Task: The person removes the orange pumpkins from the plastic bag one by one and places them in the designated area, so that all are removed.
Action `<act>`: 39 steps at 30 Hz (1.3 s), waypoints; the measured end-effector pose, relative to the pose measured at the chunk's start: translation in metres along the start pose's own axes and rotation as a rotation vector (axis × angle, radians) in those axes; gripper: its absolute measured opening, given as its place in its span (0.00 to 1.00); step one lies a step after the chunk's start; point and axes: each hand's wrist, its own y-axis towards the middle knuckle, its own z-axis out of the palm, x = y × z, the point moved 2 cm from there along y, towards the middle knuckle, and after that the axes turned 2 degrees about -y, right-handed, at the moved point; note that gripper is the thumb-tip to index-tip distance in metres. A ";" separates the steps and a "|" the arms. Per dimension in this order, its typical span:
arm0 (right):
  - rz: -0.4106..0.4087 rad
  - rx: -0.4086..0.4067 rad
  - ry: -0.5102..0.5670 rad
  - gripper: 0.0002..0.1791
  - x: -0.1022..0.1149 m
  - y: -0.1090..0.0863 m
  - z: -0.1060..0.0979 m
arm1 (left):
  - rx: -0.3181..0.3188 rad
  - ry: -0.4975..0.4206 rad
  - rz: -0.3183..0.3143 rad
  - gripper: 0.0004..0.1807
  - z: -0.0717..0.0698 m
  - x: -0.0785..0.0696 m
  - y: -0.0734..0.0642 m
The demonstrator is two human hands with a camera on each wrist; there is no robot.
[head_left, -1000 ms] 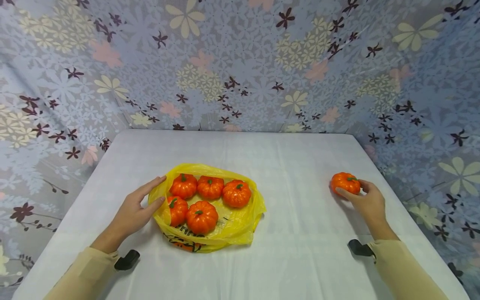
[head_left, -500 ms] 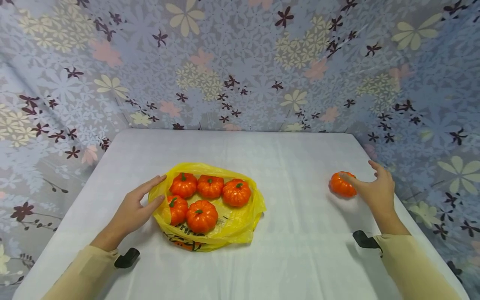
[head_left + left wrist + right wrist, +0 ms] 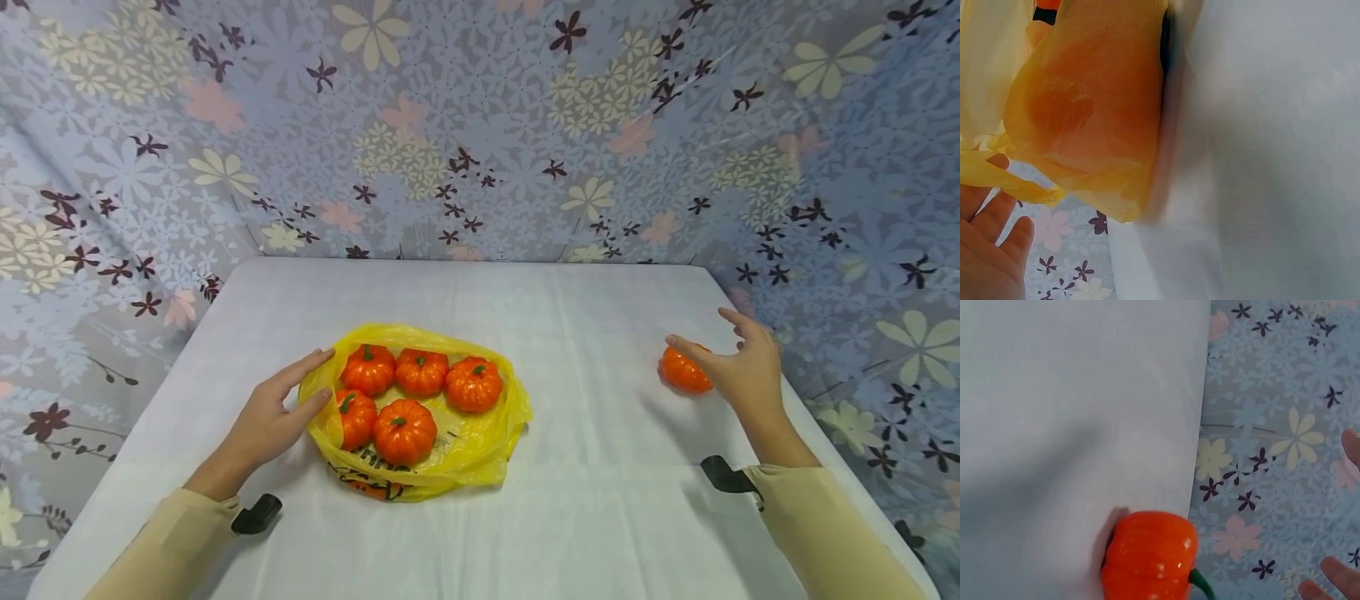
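Observation:
A yellow plastic bag [image 3: 480, 467] lies wide-mouthed on the left half of the table, with several orange toy pumpkins [image 3: 405, 432] inside. At its left rim is my left hand [image 3: 270, 417], thumb and forefinger spread. In the left wrist view, a strip of the bag [image 3: 1013, 181] crosses the fingers [image 3: 1019, 240], which are fairly straight. One more pumpkin [image 3: 681, 377] sits alone on the right side of the table, partly hidden by my right thumb. My right hand [image 3: 750, 379] hovers beside and above it, fingers apart, holding nothing. The right wrist view shows that pumpkin's green stem [image 3: 1200, 584].
White cloth covers the table [image 3: 585, 467]. Floral fabric [image 3: 480, 133] hangs behind it and along both sides. The lone pumpkin lies near the table's right edge. Black wrist cameras [image 3: 257, 515] sit at both cuffs.
My right hand gripped the lone pumpkin a second ago, then let go and drew back to the right. Since then it has shifted slightly left and farther from me. The left hand stays put.

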 end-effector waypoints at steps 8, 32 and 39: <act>-0.052 0.042 0.014 0.57 0.013 -0.005 0.007 | -0.003 -0.013 0.017 0.28 0.001 0.001 0.000; -0.238 0.188 0.122 0.55 0.055 -0.039 0.068 | -0.018 -0.002 0.015 0.29 0.002 0.001 -0.002; -0.255 0.243 0.152 0.54 0.055 -0.050 0.092 | -0.014 -0.007 -0.004 0.29 0.004 0.000 -0.004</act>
